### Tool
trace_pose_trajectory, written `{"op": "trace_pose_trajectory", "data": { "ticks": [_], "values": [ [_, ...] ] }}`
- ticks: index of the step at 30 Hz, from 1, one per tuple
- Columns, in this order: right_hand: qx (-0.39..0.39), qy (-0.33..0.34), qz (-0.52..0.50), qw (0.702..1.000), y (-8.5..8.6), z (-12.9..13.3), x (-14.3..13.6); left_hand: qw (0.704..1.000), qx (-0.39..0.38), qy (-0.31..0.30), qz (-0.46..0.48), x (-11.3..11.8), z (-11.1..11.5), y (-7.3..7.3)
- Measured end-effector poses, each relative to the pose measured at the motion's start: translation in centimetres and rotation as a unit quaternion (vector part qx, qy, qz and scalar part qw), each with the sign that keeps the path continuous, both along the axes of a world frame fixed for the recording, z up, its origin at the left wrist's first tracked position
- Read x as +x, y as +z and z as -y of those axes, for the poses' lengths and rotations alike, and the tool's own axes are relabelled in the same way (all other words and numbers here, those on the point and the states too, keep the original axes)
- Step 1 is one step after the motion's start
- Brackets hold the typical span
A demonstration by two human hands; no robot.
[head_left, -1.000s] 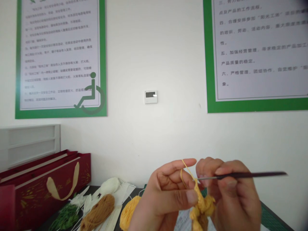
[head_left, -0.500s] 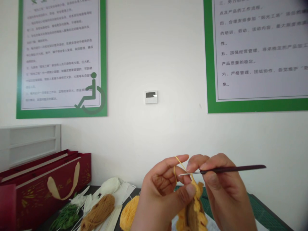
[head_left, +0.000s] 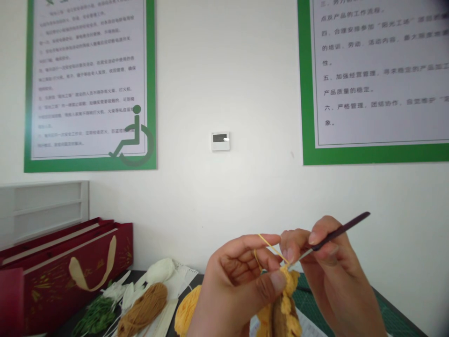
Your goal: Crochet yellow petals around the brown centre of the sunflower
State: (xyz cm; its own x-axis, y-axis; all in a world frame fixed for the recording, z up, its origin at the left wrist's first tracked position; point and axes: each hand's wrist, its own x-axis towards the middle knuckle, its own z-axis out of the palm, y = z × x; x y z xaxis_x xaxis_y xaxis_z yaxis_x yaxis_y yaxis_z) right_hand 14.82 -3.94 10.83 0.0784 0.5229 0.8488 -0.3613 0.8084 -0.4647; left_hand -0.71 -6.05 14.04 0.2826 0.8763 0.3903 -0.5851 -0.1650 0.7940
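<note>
My left hand (head_left: 242, 285) pinches the top of a yellow and brown crocheted piece (head_left: 288, 299) between thumb and fingers. A strand of yellow yarn (head_left: 271, 245) runs over its raised index finger down to the piece. In my right hand (head_left: 333, 262) is a crochet hook (head_left: 342, 229) with a dark handle, tilted up to the right. The hook's metal shaft points down to the top edge of the piece, and its tip is hidden at the stitches. Behind my left wrist lies a yellow yarn ball (head_left: 187, 309), partly covered.
Left on the dark table are a brown yarn skein (head_left: 143, 306), green yarn (head_left: 96, 316) and white yarn (head_left: 159, 271). Red gift bags (head_left: 70, 276) stand at the far left. A green cutting mat (head_left: 389, 313) lies under my right hand. The white wall is close behind.
The crochet hook has swung from nearly level to a steep tilt, its tip moving down and right into the top of the piece. My right hand has turned with it.
</note>
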Motion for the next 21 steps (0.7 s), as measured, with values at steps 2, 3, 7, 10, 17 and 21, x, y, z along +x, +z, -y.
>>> {"op": "trace_pose_trajectory", "data": {
  "ticks": [2,3,7,10,17,21],
  "values": [
    [0.015,-0.023,0.016,1.000,-0.03,-0.02,0.25,1.000,0.000,0.005,0.000,-0.02,-0.04,-0.04],
    [0.022,-0.030,0.024,0.999,-0.07,-0.04,0.37,1.000,0.001,0.007,-0.001,-0.03,-0.06,-0.07],
    [0.050,-0.041,0.036,0.997,-0.20,-0.02,0.60,1.000,0.001,0.002,-0.003,-0.04,-0.10,-0.12],
    [0.062,-0.050,0.032,0.996,-0.24,0.13,0.63,1.000,0.000,-0.003,-0.001,-0.07,-0.15,-0.10],
    [0.086,-0.074,0.037,0.993,-0.44,-0.04,0.38,1.000,-0.008,-0.008,0.004,-0.08,-0.10,0.03],
    [0.100,-0.086,0.019,0.991,-0.56,-0.12,-0.20,1.000,-0.009,0.009,0.012,0.01,0.06,0.08]
  ]
}}
